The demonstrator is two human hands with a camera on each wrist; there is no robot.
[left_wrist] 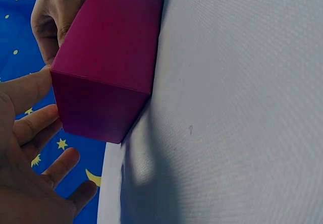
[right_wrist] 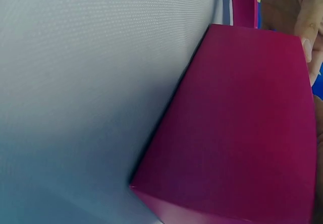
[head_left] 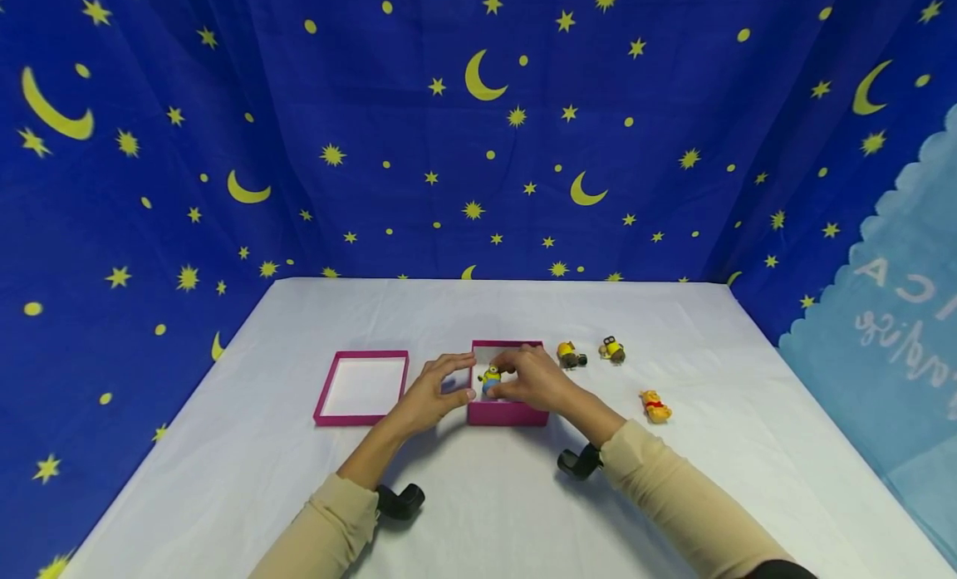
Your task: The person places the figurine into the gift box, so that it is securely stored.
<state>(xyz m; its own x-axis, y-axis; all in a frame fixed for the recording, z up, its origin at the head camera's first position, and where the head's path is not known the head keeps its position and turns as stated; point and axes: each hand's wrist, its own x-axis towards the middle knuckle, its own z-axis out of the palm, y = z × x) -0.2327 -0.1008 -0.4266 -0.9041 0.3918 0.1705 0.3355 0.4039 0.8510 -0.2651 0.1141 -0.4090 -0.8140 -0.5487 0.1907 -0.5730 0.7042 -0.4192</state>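
Observation:
A magenta box (head_left: 508, 414) with a white inside stands uncovered on the table. My right hand (head_left: 537, 378) reaches over it and pinches a yellow and blue Minion figure (head_left: 490, 382) between thumb and fingers. The figure is upright at the box's left part; whether it touches the floor of the box I cannot tell. On the left, my left hand (head_left: 434, 392) touches the box's edge with its fingers spread, as the left wrist view shows beside the box wall (left_wrist: 108, 37). The box's side (right_wrist: 237, 118) hides the figure from the right wrist view.
The magenta-rimmed lid (head_left: 323, 388) lies inside up, left of the box. Right of the box are a Minion figure (head_left: 568, 355), another Minion figure with goggles (head_left: 612, 349) and a Winnie the Pooh figure (head_left: 655, 406). A blue star-patterned curtain (head_left: 419, 130) hangs behind the white table.

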